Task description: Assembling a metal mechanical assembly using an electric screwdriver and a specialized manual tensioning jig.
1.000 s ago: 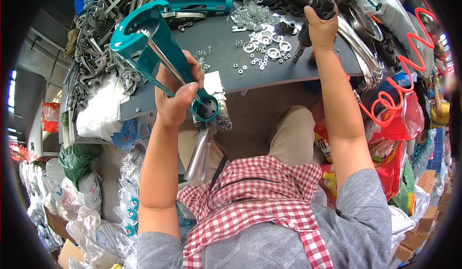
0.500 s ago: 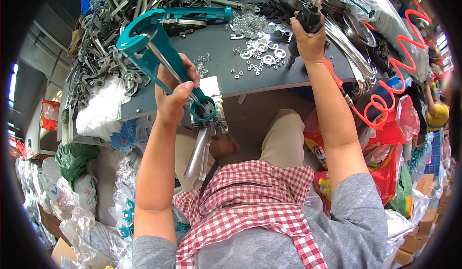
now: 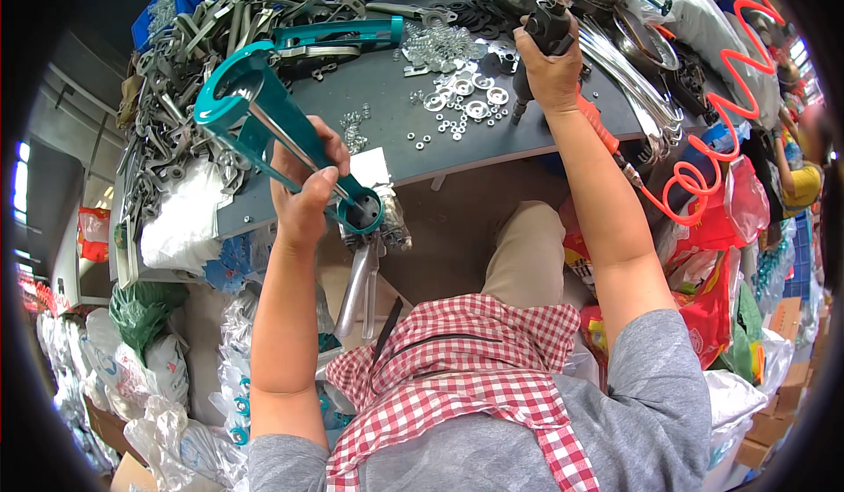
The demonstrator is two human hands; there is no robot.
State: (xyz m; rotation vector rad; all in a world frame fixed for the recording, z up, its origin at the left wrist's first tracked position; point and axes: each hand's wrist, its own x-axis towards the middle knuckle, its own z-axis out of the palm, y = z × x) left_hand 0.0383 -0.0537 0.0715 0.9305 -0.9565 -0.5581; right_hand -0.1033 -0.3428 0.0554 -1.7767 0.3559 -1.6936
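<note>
- Driver (image 3: pixel 547 33) swung more upright; red fitting (image 3: pixel 598 125) uncovered beside right wrist
- Driver gripped in right hand (image 3: pixel 554 70); whether its tip touches bench (image 3: pixel 479 145) can't be told
- Teal frame (image 3: pixel 290 109) clasped in left hand (image 3: pixel 303 184) over bench's near edge; fingers partly hidden behind
- Frame: open-sided, ringed ends, glossy; joint to grey prongs (image 3: pixel 354 294) unclear

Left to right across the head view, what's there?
Red plastic bag, green plastic bag, left hand gripping a teal hollow frame, round silver metal discs, right hand holding a black handheld tool, coiled red hose.
</note>
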